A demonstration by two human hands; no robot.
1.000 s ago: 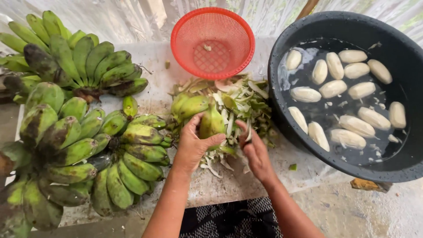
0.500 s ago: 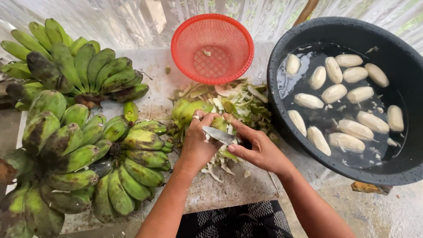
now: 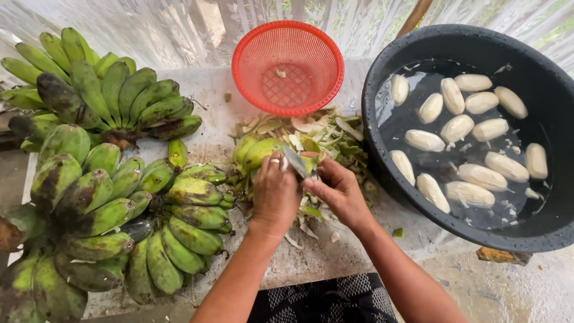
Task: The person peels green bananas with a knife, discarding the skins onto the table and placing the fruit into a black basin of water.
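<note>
Right now left hand (image 3: 275,191) grips a green banana (image 3: 308,164) at frame centre, mostly hidden by the fist. Right hand (image 3: 339,190) grips knife (image 3: 294,161), blade angled up-left across the banana's top end, touching.

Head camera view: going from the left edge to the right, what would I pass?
Green banana bunches → left hand → knife → right hand → black basin of water → peeled bananas floating in it.
</note>
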